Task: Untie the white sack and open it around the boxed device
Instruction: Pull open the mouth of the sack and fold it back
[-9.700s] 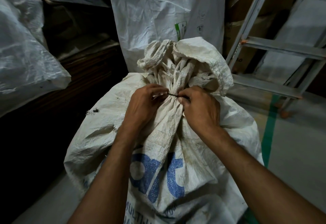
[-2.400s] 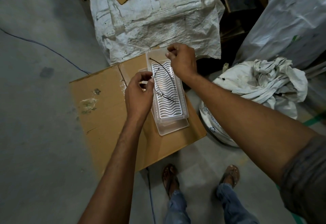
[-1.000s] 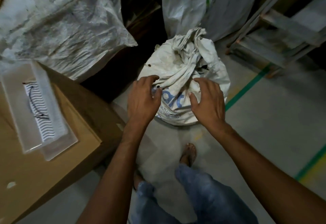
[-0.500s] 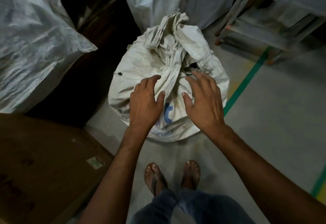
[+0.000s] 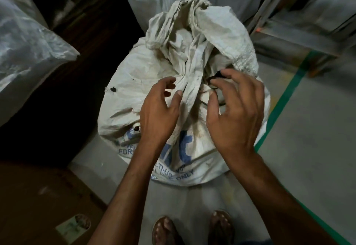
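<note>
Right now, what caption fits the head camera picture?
Both hands, left hand and right hand, open over the loosened neck of a white sack.

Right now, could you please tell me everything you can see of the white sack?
The white sack looks like woven plastic, dirty and creased, with blue lettering on its front and small holes on its left side. It stands bulging on the grey floor, its neck bunched and crumpled on top. The left hand and right hand are spread open over the neck.
</note>
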